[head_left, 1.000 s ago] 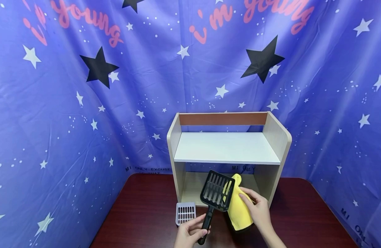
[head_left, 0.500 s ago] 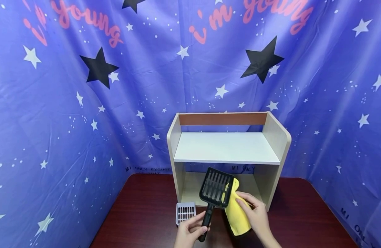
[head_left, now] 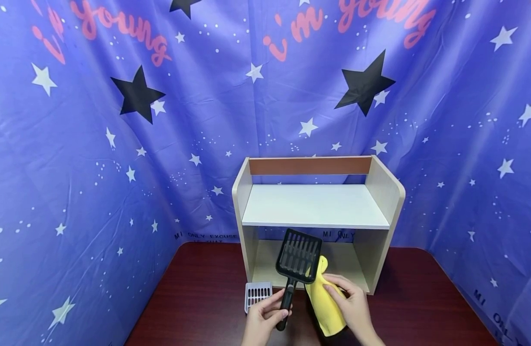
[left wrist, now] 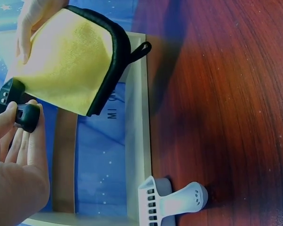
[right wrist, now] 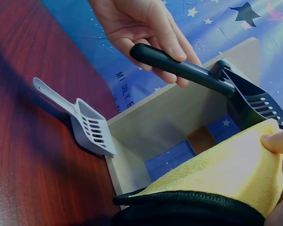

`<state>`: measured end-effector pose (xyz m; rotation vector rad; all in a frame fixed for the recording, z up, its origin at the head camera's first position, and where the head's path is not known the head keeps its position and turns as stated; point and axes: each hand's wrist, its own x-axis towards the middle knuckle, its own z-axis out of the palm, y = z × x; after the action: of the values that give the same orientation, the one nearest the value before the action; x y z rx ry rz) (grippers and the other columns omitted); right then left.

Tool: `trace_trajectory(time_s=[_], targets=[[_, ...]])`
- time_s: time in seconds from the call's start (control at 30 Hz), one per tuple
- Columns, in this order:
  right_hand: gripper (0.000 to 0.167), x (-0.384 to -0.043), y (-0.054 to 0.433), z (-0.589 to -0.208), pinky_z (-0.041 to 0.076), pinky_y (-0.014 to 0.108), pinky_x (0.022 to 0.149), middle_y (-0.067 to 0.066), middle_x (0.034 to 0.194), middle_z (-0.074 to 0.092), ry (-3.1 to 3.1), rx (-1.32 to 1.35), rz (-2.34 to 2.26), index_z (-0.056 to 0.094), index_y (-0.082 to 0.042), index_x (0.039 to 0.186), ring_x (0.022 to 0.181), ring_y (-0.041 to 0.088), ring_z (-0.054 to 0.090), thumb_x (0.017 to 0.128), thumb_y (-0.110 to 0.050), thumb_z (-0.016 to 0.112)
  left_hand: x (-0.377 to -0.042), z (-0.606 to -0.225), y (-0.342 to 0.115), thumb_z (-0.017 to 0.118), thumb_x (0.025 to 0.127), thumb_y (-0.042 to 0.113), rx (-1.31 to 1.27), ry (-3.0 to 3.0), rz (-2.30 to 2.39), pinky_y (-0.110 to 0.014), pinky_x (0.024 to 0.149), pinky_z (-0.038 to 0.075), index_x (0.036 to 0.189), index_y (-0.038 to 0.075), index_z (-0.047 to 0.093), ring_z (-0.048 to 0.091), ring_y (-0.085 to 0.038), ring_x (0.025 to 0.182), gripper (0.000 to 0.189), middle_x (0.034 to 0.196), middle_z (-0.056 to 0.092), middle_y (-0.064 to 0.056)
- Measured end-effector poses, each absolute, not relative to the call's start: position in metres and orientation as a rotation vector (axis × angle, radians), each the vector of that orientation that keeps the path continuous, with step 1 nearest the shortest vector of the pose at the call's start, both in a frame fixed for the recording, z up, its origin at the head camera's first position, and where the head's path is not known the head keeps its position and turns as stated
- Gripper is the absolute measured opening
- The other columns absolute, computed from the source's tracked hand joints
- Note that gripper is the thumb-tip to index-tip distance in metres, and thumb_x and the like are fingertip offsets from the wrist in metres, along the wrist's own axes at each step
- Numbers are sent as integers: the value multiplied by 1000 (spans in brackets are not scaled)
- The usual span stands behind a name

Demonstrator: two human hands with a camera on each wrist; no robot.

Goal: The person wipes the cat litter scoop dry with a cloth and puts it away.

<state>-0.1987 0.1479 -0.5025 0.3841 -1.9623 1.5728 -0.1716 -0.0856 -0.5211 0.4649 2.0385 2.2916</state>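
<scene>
In the head view my left hand (head_left: 262, 318) pinches the handle of a black slotted litter scoop (head_left: 287, 302), its head raised in front of the shelf opening. My right hand (head_left: 351, 303) grips a yellow cloth (head_left: 325, 310) with a black border and underside. The cloth's upper end meets the lower right edge of the scoop's head. From the right wrist view, the thumb presses on the yellow cloth (right wrist: 226, 165) beside the black scoop (right wrist: 193, 73). In the left wrist view the cloth (left wrist: 73, 61) hangs down with a small black loop at one corner, and it hides most of the scoop's head.
A light grey slotted scoop (head_left: 259, 291) lies on the dark red wooden table (head_left: 196, 298), left of the black one, by the shelf's front left corner. Behind the hands stands a small two-level shelf (head_left: 315, 206). A blue star-printed curtain (head_left: 196, 120) surrounds the table.
The black scoop has risen slightly and shifted a little left. My right hand and the cloth have moved left and down along the scoop's right edge.
</scene>
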Motion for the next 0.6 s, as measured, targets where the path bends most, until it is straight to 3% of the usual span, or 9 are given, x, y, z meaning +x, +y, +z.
trace_trajectory(time_s=[0.17, 0.6], targets=[[25, -197, 144, -507, 53, 5, 81, 12, 97, 77, -1960, 430, 1514, 78, -3, 96, 95, -8, 66, 76, 12, 76, -174, -519, -82, 70, 89, 2, 434, 2070, 2311, -16, 80, 59, 136, -13, 52, 73, -4, 87, 52, 111, 66, -36], [23, -193, 154, -517, 54, 6, 78, 8, 95, 78, -2002, 480, 1479, 76, 1, 98, 93, -8, 67, 77, 11, 76, -184, -501, -83, 70, 89, 1, 445, 2014, 2412, -19, 77, 61, 137, -13, 50, 73, -5, 88, 53, 112, 64, -40]])
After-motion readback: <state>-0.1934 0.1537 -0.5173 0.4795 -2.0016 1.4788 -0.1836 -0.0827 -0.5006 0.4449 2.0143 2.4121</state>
